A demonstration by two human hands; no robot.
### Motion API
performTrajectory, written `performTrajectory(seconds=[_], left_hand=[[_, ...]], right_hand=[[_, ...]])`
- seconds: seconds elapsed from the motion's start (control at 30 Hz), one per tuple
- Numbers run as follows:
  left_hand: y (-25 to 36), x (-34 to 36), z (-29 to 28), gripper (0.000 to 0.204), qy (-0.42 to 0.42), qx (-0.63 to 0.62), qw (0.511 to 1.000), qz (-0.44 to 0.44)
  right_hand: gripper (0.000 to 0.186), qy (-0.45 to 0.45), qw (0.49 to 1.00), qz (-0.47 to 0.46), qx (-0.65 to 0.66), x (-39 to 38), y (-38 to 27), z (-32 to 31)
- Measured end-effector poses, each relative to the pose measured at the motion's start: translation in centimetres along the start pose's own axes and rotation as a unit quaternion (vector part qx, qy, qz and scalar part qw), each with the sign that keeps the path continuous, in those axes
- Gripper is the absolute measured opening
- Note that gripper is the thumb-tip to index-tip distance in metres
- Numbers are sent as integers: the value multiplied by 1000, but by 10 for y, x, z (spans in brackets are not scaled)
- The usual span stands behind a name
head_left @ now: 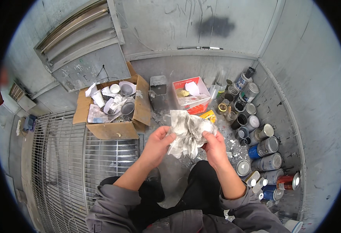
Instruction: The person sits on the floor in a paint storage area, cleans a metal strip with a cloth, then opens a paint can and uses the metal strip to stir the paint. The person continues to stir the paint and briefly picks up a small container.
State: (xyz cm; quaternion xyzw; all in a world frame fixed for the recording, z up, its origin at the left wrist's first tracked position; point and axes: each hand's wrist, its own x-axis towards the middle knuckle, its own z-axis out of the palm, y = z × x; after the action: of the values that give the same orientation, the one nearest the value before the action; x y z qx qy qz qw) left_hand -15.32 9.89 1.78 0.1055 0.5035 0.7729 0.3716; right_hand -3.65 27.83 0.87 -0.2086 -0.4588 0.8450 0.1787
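A crumpled white cloth or paper wipe, smudged with grey, is stretched between my two hands in front of me. My left hand pinches its left edge between thumb and fingers. On the other side my right hand grips the right edge, thumb on top. Some of the fingers are hidden behind the wipe. Just beyond it, on the paint-spattered floor, lies a small yellow packet. Behind that stands a red and white box with paper and wipes inside.
At left, an open cardboard box full of used cups and papers stands on a metal grating. A grey bin is beside it. Several paint cans line the right wall. A marker-like stick rests on the back ledge.
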Motion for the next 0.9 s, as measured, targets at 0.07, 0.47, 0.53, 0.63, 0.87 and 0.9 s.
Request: performTrajectory(seconds=[0.07, 0.47, 0.53, 0.63, 0.87, 0.9], left_hand=[[2, 1, 1, 21, -3, -25, 1000, -7], [9, 11, -9, 20, -7, -50, 997, -51], [7, 11, -13, 22, 13, -53, 997, -63], [10, 9, -5, 30, -8, -40, 996, -85], [9, 3, 12, 50, -71, 40, 995, -61], [9, 5, 12, 48, -61, 23, 996, -60]], right_hand=[[35, 4, 1000, 0, 1, 5, 2, -7], [39, -46, 998, 14, 32, 13, -2, -5], [35, -57, 996, 35, 59, 14, -2, -7], [33, -52, 993, 74, 81, 13, -5, -8], [40, -40, 999, 25, 4, 16, 2, -8], [40, -37, 999, 13, -11, 17, 2, -10]])
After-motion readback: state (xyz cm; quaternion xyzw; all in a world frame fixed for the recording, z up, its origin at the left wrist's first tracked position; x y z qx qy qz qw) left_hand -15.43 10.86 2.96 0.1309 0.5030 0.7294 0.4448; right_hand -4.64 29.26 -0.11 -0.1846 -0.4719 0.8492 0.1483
